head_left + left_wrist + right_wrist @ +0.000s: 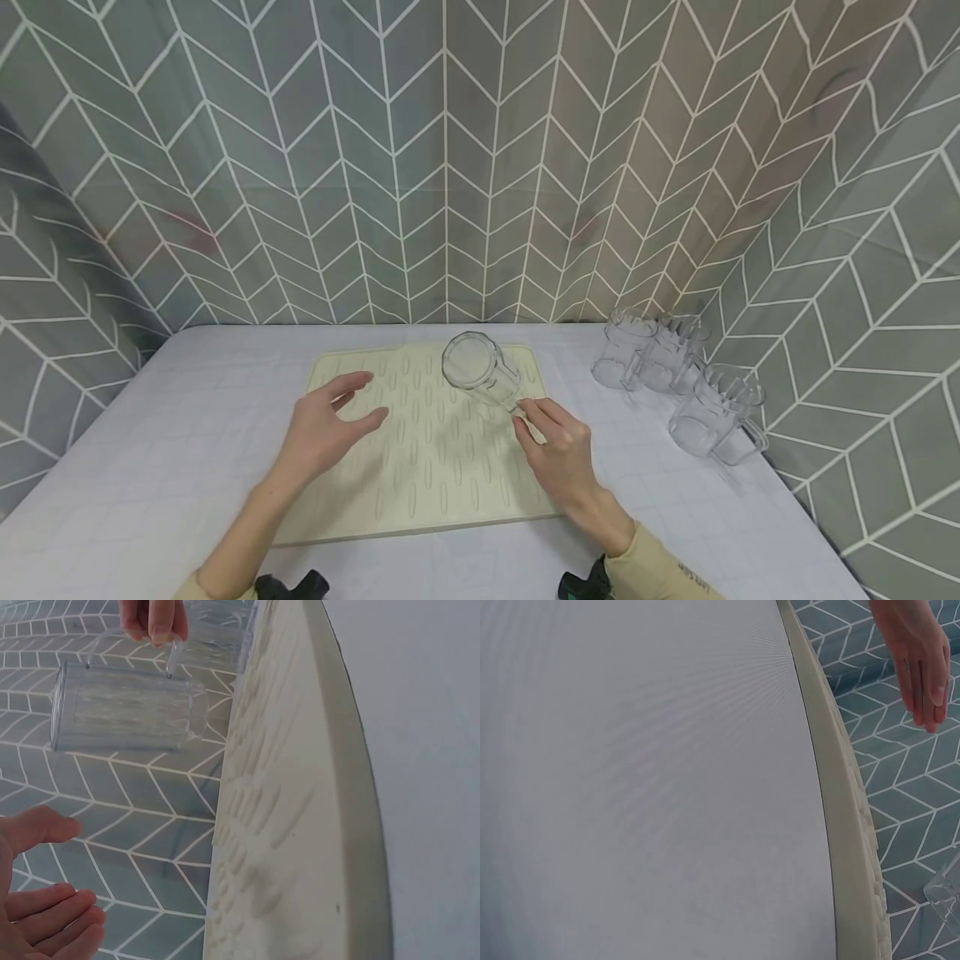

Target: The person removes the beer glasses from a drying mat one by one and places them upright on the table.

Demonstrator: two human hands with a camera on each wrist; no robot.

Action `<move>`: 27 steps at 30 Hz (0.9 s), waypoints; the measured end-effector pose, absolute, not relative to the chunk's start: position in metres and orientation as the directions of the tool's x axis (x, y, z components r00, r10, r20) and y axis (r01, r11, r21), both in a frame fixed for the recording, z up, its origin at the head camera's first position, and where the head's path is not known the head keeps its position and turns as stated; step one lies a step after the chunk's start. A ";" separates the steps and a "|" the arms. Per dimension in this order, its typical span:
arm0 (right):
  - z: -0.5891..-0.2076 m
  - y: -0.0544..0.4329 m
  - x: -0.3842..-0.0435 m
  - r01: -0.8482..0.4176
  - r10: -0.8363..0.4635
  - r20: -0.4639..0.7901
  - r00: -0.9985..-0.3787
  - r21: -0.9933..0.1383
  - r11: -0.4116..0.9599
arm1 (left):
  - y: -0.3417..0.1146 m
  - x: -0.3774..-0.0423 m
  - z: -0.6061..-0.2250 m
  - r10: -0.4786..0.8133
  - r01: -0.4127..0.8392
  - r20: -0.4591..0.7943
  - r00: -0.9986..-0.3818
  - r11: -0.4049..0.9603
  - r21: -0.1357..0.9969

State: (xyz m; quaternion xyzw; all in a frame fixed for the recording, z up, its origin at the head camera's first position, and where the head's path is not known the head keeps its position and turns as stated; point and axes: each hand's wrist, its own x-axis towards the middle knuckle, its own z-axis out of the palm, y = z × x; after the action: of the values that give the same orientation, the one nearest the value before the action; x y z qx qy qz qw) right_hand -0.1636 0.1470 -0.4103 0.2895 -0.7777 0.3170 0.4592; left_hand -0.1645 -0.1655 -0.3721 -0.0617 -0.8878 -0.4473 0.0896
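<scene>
A clear glass mug [491, 375] hangs above the ribbed cream mat [420, 492], one round end facing up. My right hand [555, 446] pinches its handle between thumb and fingers. In the left wrist view a gap shows between the mug [127, 709] and the mat [300, 787]. To the left of the mug, my left hand [322, 429] is held over the mat, thumb and fingers spread apart and holding nothing. The right wrist view catches only part of the mug [946, 896] at its edge, with the left hand [922, 671] above.
Three more clear glass mugs stand at the table's right: one mug [624, 350] at the back, another mug [667, 354] beside it, and a third mug [708, 417] nearer me. A white cloth [187, 417] covers the table. Patterned grey curtain [450, 167] encloses the back and sides.
</scene>
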 end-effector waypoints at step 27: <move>-0.410 0.144 -0.163 -0.754 -0.160 0.907 -0.390 -0.215 0.620 | -0.115 -0.162 -0.358 0.086 0.272 0.268 -0.960 0.522 0.808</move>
State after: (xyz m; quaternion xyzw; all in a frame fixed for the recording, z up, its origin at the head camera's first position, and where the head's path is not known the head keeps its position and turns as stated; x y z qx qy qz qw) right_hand -0.1627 0.1440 -0.4102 0.2968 -0.7701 0.3189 0.4660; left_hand -0.1619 -0.1154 -0.3580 -0.1034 -0.8669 -0.4778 0.0976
